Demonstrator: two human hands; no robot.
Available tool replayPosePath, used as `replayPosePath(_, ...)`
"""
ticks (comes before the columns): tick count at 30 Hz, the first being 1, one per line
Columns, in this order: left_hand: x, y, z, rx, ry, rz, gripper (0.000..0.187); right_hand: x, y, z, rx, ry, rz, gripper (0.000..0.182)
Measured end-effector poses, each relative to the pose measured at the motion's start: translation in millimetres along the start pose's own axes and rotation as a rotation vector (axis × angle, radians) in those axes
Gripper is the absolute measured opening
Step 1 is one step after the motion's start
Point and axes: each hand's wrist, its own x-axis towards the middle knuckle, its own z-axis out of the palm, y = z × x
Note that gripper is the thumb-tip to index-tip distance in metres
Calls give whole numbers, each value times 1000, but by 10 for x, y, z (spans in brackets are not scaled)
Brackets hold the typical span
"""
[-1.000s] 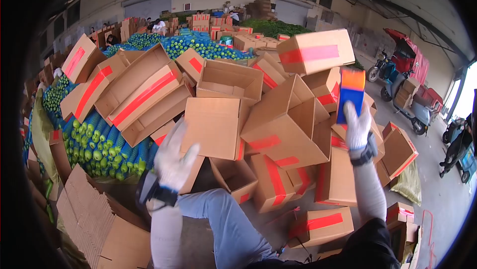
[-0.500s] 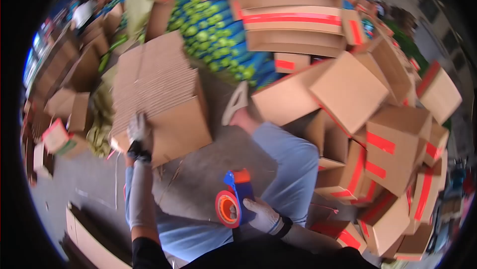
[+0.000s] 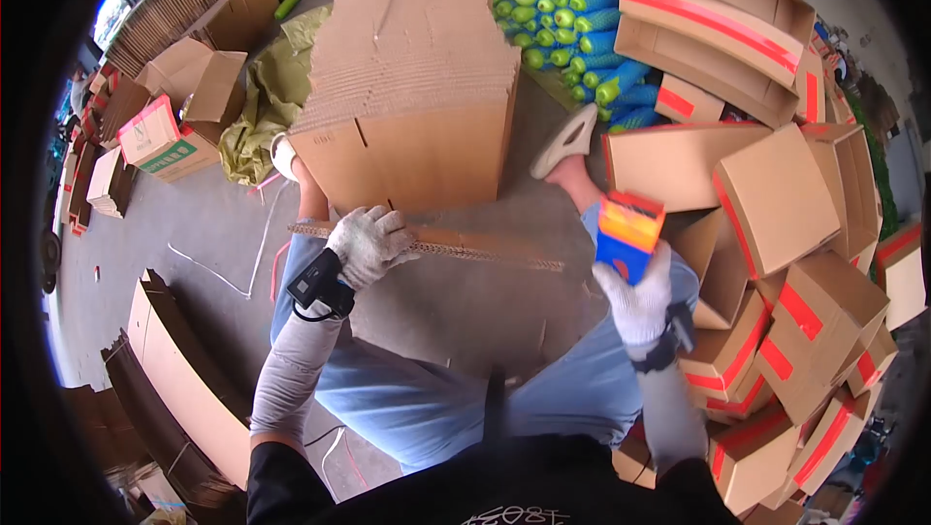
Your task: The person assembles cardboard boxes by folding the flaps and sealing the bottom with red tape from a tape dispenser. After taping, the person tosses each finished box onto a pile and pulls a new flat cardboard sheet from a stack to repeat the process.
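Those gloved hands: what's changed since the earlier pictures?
The left hand, empty at first, then at the cardboard stack, now grips a flat cardboard piece on the near side of that stack. The right hand has moved outward, to the person's right. Unchanged: it holds the tape dispenser, and the box pile lies on the right.

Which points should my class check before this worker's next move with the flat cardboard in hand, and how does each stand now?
1. Left hand gripping the flat cardboard: ok, fingers curl over its edge.
2. Right hand holding the tape dispenser: ok.
3. Flat cardboard opened out into a box: not ok, it shows as a thin, flat piece, nearly edge-on.
4. Cardboard stack within reach: ok, probably, as it stands just ahead, between the feet.
5. Enough tape left: cannot tell from this view.
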Motion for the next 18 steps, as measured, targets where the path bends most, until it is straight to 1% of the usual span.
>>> replayPosePath(1,-11,117,64,-41,-12,33,27,94,-106,-17,-183,-27,-45,59)
replayPosePath(2,20,177,114,-79,-18,66,28,205,-89,63,-324,-78,-223,63)
replayPosePath(3,25,229,151,-107,-17,97,29,190,3,187,-389,-133,-326,65)
replayPosePath(4,-23,296,173,-79,21,64,32,174,96,310,-448,-183,-431,68)
replayPosePath(5,-33,312,173,-39,67,37,36,121,285,495,-435,-226,-456,69)
replayPosePath(6,11,275,161,12,125,16,40,120,258,619,-411,-305,-481,67)
replayPosePath(7,39,262,166,57,183,-9,43,84,236,601,-511,-472,-356,69)
replayPosePath(8,-33,334,268,183,240,-187,51,12,226,637,-415,-469,-284,69)
replayPosePath(9,-76,435,258,222,292,-387,53,-45,221,638,-331,-452,-209,68)
replayPosePath(10,-109,518,381,164,423,-550,51,-107,164,617,-346,-492,-195,69)
replayPosePath(11,-97,616,470,129,484,-629,49,-177,96,563,-344,-445,-219,71)
replayPosePath(12,-61,657,698,-49,755,-682,56,-233,38,508,-342,-397,-242,73)
replayPosePath(13,42,734,800,-259,942,-833,70,-271,27,555,-340,-400,-216,77)
replayPosePath(14,205,855,608,-546,1080,-1014,77,-275,42,586,-257,-523,-115,81)
replayPosePath(15,153,660,789,-837,1153,-1025,76,-325,44,658,-202,-541,-96,81)
replayPosePath(16,94,470,962,-1118,1246,-1043,75,-349,42,729,-202,-606,-37,80)
replayPosePath(17,32,328,924,-1342,1259,-997,74,-371,4,775,-180,-687,8,80)
replayPosePath(18,-92,212,1082,-1303,1189,-1062,74,-413,-59,752,-157,-671,50,80)
